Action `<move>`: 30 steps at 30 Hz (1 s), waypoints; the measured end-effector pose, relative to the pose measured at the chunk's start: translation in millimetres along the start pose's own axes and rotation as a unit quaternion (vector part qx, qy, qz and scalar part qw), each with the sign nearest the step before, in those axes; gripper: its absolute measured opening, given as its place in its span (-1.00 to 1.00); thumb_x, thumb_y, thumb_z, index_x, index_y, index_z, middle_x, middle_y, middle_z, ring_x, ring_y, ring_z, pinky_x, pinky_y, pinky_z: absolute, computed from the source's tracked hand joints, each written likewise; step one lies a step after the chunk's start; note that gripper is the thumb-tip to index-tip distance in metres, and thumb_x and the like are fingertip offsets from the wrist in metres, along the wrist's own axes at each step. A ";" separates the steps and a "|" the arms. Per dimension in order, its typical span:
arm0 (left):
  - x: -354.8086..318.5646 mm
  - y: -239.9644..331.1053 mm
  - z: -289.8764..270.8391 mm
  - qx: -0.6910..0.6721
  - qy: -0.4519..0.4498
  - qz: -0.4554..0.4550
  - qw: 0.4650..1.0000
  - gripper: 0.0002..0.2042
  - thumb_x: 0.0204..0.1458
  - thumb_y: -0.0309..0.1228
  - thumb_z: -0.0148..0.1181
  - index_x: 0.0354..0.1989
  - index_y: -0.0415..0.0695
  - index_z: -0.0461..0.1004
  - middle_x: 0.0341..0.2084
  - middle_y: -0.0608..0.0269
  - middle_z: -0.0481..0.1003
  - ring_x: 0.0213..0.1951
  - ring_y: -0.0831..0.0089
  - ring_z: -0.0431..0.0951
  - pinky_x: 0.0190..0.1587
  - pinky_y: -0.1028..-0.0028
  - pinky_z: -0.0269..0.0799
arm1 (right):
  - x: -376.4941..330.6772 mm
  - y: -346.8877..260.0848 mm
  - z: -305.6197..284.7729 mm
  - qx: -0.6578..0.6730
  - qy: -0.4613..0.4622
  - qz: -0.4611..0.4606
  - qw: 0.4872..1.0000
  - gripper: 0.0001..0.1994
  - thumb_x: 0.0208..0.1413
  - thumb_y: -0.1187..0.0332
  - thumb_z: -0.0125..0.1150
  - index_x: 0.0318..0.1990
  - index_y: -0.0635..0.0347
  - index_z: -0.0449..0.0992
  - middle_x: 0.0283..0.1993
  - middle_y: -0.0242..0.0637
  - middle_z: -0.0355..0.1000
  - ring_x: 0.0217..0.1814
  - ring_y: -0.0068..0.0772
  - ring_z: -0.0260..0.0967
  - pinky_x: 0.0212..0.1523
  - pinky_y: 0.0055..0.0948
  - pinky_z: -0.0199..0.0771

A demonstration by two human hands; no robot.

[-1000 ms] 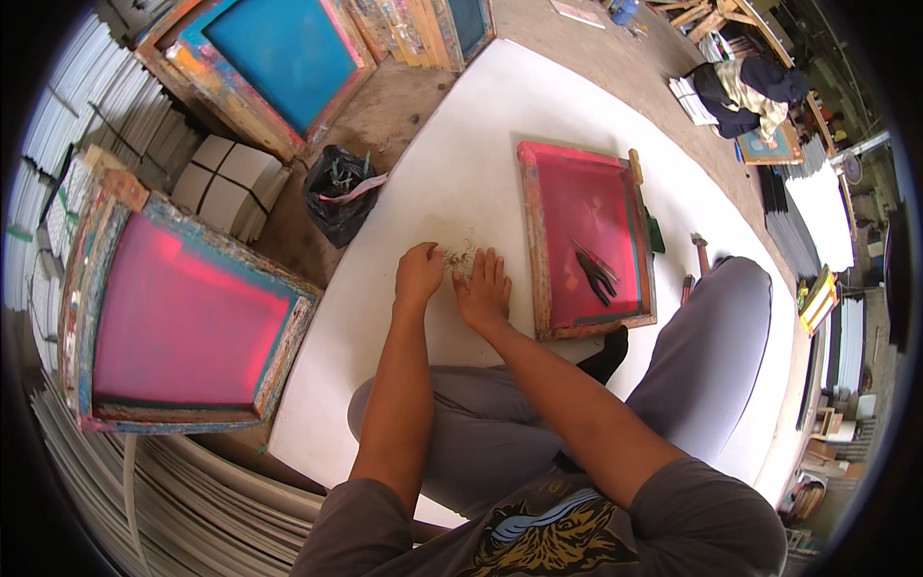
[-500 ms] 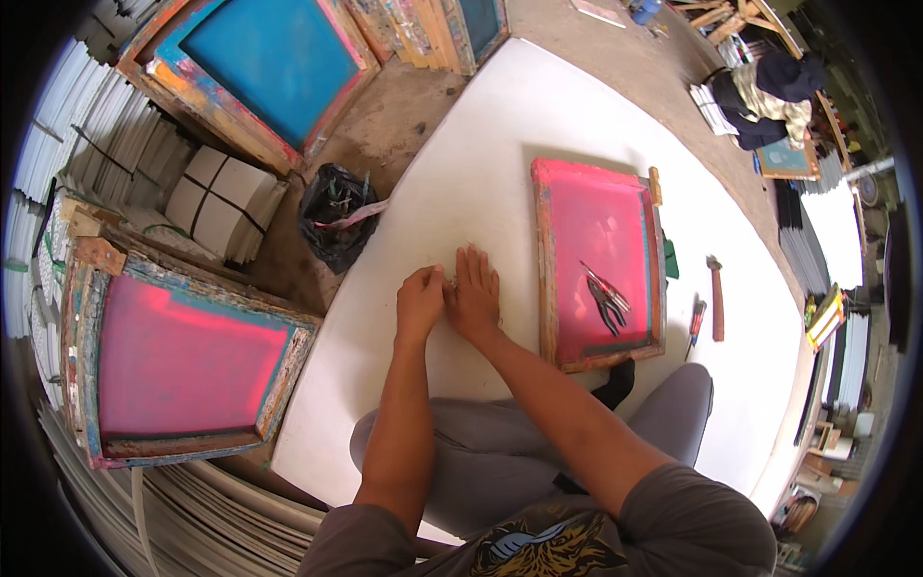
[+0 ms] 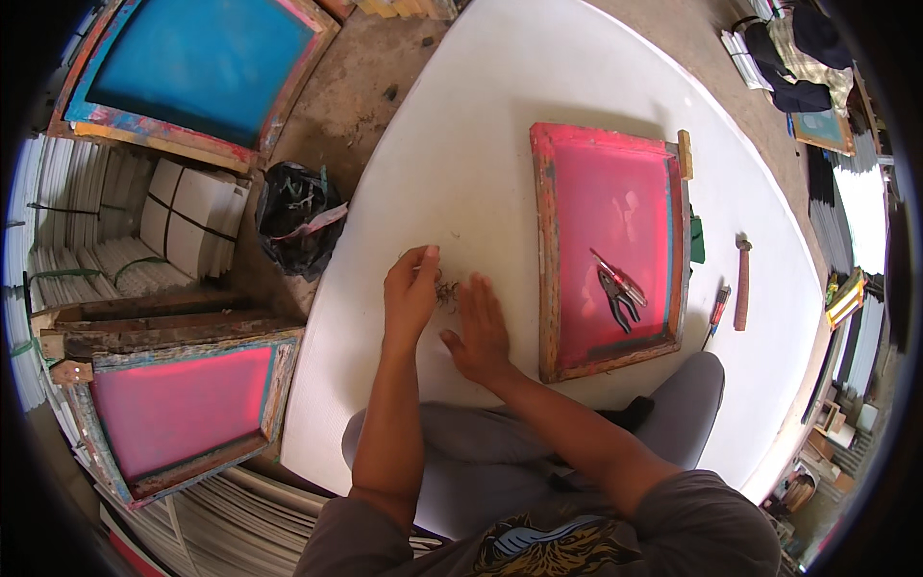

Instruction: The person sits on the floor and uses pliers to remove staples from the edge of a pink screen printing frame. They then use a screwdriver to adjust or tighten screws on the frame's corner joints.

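Observation:
A small heap of thin, dark, curly bits (image 3: 446, 292) lies on the white tabletop (image 3: 452, 154), between my two hands. My left hand (image 3: 411, 293) is just left of the heap, fingers curled in and thumb close to them; what they hold, if anything, is hidden. My right hand (image 3: 481, 332) lies flat on the right of the heap, its fingers stretched out and thumb spread, with nothing in it. To the right of it rests a wooden screen-printing frame (image 3: 545, 260) with pink mesh. On the mesh are black pliers (image 3: 616, 298) and a red-handled screwdriver (image 3: 617, 272).
Right of the frame lie another screwdriver (image 3: 718, 306), a hammer (image 3: 742, 288) and a green piece (image 3: 697, 238). At the left stand a pink-mesh frame (image 3: 183, 409), a blue-mesh frame (image 3: 202, 72), a black plastic bag (image 3: 288, 216) and strapped white stacks (image 3: 192, 216).
My hands have moved apart, uncovering the dark bits between them. The right hand has shifted down slightly and its thumb has spread. The view has shifted as well.

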State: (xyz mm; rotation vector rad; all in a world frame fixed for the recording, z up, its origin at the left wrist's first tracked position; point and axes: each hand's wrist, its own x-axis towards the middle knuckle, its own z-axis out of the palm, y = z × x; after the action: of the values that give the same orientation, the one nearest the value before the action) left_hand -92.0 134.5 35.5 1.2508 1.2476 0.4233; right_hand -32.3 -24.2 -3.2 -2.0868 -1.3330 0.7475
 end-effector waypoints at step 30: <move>-13.9 -11.3 -16.5 0.411 -0.128 0.106 0.896 -0.33 0.33 -0.25 0.01 0.57 -0.13 -0.01 0.52 -0.20 0.06 0.55 -0.09 0.01 0.49 -0.19 -0.05 | -6.2 -21.9 10.5 -0.138 0.058 -0.014 0.989 -0.23 0.32 -0.03 0.14 0.55 0.17 0.11 0.66 -0.02 -0.08 0.71 0.05 -0.19 0.58 0.15 -0.09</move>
State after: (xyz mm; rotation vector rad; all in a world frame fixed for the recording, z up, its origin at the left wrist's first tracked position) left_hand -115.1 127.1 35.1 2.0970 1.0847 -0.1599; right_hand -55.4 -20.5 5.8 -2.2803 -1.4649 0.4412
